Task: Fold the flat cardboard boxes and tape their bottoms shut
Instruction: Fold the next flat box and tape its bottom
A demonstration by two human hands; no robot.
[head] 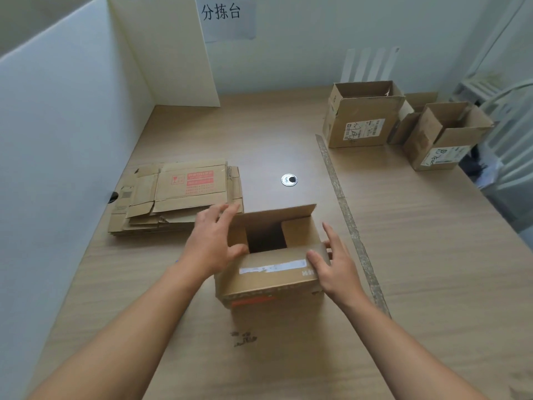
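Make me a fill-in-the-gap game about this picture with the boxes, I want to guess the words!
1. The left hand and the right hand both touch one cardboard ____.
2. The stack of flat boxes lies to the ____ of the left hand.
3. The printing on the top flat box is ____.
4. The round metal disc on the table has a ____ middle.
Missing words: box, left, red, black.

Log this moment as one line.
step: folding flaps; box: middle open; left hand: on its left side; right hand: pressing near flap; flat stack: beside, left
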